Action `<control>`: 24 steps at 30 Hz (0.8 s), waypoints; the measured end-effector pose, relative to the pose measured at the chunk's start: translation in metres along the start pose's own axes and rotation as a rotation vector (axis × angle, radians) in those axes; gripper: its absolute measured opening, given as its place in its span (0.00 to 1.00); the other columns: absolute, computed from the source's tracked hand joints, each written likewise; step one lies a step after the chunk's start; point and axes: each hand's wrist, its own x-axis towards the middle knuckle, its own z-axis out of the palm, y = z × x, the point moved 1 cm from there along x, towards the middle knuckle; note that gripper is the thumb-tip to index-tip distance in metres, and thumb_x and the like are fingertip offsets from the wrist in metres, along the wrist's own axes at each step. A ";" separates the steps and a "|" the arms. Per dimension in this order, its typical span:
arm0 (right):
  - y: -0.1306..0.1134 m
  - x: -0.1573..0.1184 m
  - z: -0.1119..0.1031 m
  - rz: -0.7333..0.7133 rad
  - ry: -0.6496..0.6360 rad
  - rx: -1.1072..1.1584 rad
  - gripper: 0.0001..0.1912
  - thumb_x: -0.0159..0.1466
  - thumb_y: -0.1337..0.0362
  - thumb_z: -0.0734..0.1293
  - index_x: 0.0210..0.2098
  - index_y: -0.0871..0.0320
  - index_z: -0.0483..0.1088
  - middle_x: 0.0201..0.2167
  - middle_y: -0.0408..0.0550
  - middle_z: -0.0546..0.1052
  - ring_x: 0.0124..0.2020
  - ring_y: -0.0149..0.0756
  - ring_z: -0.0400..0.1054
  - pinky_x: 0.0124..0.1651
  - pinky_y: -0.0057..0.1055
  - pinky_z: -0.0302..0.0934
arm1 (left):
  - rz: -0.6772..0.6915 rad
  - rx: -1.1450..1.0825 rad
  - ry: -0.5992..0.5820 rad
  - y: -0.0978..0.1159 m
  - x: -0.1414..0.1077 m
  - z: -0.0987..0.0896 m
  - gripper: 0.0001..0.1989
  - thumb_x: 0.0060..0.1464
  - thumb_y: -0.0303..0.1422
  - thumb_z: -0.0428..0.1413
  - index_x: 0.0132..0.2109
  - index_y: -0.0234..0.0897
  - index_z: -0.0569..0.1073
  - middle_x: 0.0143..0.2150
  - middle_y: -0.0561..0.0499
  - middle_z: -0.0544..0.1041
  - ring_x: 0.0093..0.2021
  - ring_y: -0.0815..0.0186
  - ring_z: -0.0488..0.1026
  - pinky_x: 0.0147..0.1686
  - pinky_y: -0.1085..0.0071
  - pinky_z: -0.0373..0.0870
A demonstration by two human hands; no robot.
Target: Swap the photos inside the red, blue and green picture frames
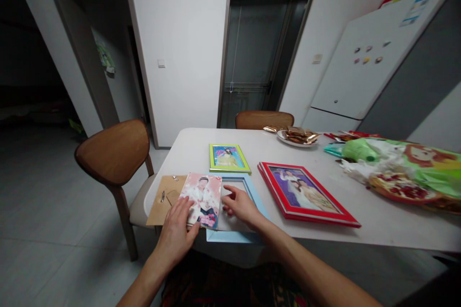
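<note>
Though near edge (317, 239) — fingers (183, 206) on photo (206, 200)

- Light blue picture frame (230, 236), 6 o'clock: left side's buried under the photo print (209, 192), right hand (240, 204) blocks more
- Photo's lower-left bit: under the left hand (178, 218)
- Fridge magnets (366, 60), 2 o'clock: too tiny, sorry
- Green plastic bag (440, 180), 3 o'clock: chopped by the edge

At the table's (187, 153) near edge, photo print (204, 195) appears smooth paper, backing board (160, 208) matt fibreboard, red frame (320, 218) glossy.

Bare forearms (306, 256), dk clothing (230, 278) w/ reddish pattern
</note>
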 end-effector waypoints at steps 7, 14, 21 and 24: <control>-0.024 0.010 0.021 -0.013 0.077 0.471 0.36 0.44 0.74 0.60 0.54 0.63 0.52 0.13 0.32 0.62 0.13 0.23 0.56 0.17 0.20 0.53 | 0.072 -0.017 -0.070 0.013 0.005 0.007 0.29 0.42 0.24 0.48 0.55 0.35 0.57 0.58 0.42 0.58 0.58 0.58 0.51 0.55 0.52 0.47; -0.059 -0.009 0.003 -0.104 0.096 0.624 0.27 0.51 0.63 0.62 0.50 0.60 0.57 0.30 0.45 0.71 0.26 0.27 0.66 0.27 0.24 0.60 | -0.045 -0.435 0.283 0.032 0.032 -0.004 0.19 0.51 0.26 0.41 0.50 0.35 0.63 0.51 0.45 0.68 0.52 0.64 0.62 0.53 0.62 0.56; -0.019 -0.016 -0.005 0.177 0.058 0.681 0.18 0.56 0.65 0.57 0.47 0.59 0.59 0.32 0.48 0.73 0.26 0.28 0.68 0.26 0.24 0.62 | -0.347 -1.239 0.297 0.061 0.039 0.021 0.18 0.52 0.35 0.45 0.47 0.30 0.64 0.42 0.43 0.74 0.44 0.61 0.69 0.45 0.64 0.64; -0.016 -0.014 -0.025 0.125 0.146 0.693 0.20 0.54 0.70 0.55 0.47 0.60 0.58 0.32 0.48 0.75 0.28 0.31 0.69 0.26 0.24 0.62 | -0.359 -1.306 0.178 0.064 0.035 0.033 0.21 0.51 0.35 0.48 0.50 0.30 0.61 0.47 0.42 0.71 0.48 0.61 0.67 0.47 0.65 0.63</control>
